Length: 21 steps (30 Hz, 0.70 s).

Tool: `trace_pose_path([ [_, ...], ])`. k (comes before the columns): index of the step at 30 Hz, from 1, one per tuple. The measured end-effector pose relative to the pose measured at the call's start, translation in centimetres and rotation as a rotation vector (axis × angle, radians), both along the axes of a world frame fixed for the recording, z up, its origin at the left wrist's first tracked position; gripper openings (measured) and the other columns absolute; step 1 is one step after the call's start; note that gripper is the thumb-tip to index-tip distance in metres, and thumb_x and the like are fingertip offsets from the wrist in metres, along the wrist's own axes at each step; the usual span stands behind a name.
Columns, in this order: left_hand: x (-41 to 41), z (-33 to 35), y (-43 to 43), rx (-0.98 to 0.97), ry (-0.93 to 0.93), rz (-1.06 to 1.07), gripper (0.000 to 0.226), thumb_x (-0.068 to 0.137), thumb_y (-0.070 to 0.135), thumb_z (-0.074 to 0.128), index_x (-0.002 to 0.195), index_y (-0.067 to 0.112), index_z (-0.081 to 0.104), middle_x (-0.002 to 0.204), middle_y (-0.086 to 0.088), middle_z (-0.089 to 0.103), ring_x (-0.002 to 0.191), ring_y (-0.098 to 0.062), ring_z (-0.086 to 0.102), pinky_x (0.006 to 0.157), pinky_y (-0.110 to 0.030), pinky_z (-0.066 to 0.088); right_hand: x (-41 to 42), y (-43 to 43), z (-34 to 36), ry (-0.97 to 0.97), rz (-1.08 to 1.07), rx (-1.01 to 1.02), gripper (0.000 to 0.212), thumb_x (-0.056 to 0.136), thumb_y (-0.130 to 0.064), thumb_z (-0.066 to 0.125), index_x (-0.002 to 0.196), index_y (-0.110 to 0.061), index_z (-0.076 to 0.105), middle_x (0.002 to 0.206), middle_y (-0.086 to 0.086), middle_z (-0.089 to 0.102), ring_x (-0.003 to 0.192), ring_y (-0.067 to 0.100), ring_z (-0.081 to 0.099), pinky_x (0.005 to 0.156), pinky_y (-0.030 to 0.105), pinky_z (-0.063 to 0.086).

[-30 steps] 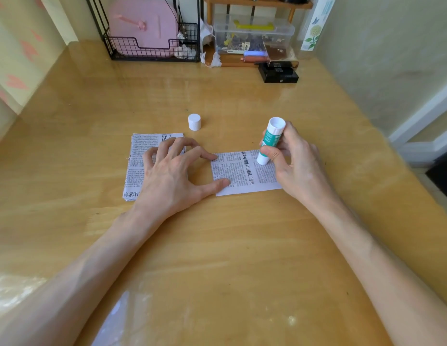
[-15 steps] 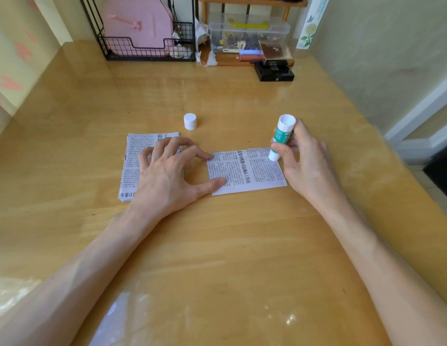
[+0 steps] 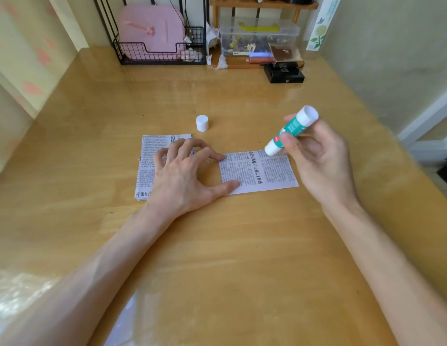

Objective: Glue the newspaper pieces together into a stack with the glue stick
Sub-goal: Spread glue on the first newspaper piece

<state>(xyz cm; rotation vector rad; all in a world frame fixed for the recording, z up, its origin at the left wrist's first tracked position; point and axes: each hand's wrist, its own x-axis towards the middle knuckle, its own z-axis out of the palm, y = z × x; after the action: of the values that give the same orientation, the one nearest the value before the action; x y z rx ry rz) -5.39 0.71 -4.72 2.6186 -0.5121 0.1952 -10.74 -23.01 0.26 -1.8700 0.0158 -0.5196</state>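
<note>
On the glossy wooden table (image 3: 242, 245), a stack of newspaper pieces (image 3: 152, 151) lies left of one loose newspaper rectangle (image 3: 267, 171), which the spread left hand (image 3: 185, 178) pins by thumb and fingertip, likely against sliding, while the right hand (image 3: 319, 166) pinches a green-and-white glue stick (image 3: 291, 131) tip-down at its far edge, small white cap (image 3: 202, 123) aside.

Head-worn camera looks forward and down, close over the wooden table (image 3: 217, 245).
</note>
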Motion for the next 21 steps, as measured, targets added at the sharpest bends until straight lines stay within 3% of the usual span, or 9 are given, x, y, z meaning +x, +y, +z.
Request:
trace_pose_path([
  [3,0.1,0.2,0.2,0.014,0.034,-0.019,0.081,0.057,0.1,0.047,0.121,0.052,0.061,0.132,0.025,0.042,0.143,-0.013,0.03,0.118,-0.043,0.014,0.0,1.6,-0.5,0.059,0.152,-0.033,0.029,0.102,-0.009,0.069,0.129,-0.015,0.065,0.104,-0.011,0.074,0.097,0.008,0.075,0.088,0.018,0.055],
  [7,0.5,0.4,0.6,0.051,0.092,-0.062,0.089,0.052,0.103,0.046,0.128,0.057,0.055,0.136,0.025,0.036,0.147,-0.012,0.023,0.121,-0.044,0.01,0.3,3.0,-1.0,0.084,0.26,-0.107,0.029,0.101,-0.008,0.069,0.124,-0.025,0.063,0.101,-0.014,0.073,0.098,0.008,0.075,0.09,0.02,0.054],
  [11,0.7,0.7,0.9,0.042,0.109,-0.088,0.082,0.06,0.101,0.039,0.128,0.058,0.056,0.138,0.025,0.038,0.145,-0.01,0.024,0.117,-0.041,0.011,0.8,3.9,-1.0,0.091,0.301,-0.204,0.022,0.103,-0.009,0.066,0.124,-0.007,0.061,0.104,0.002,0.075,0.097,0.014,0.075,0.091,0.034,0.058],
  [15,1.2,0.8,1.6,0.058,0.127,-0.139,0.044,0.09,0.074,0.045,0.13,0.057,0.056,0.142,0.022,0.039,0.146,-0.012,0.023,0.113,-0.039,0.01,1.4,4.7,-1.3,0.079,0.32,-0.265,0.017,0.104,-0.008,0.064,0.116,0.002,0.057,0.103,0.014,0.071,0.096,0.018,0.073,0.088,0.04,0.056],
  [18,1.4,1.0,1.8,0.04,0.165,-0.169,0.046,0.089,0.047,0.037,0.13,0.055,0.057,0.142,0.021,0.039,0.145,-0.011,0.022,0.115,-0.042,0.009,1.6,4.9,-1.7,0.081,0.319,-0.333,0.018,0.105,-0.015,0.063,0.113,-0.002,0.057,0.098,0.009,0.073,0.093,0.019,0.074,0.087,0.047,0.055],
  [21,1.4,0.7,1.8,0.014,0.123,-0.158,0.037,0.095,0.048,0.039,0.125,0.054,0.059,0.139,0.022,0.041,0.144,-0.012,0.025,0.111,-0.04,0.01,1.8,4.9,-1.8,0.096,0.319,-0.367,0.016,0.105,-0.019,0.063,0.115,-0.007,0.058,0.097,0.001,0.075,0.093,0.017,0.074,0.087,0.049,0.055],
])
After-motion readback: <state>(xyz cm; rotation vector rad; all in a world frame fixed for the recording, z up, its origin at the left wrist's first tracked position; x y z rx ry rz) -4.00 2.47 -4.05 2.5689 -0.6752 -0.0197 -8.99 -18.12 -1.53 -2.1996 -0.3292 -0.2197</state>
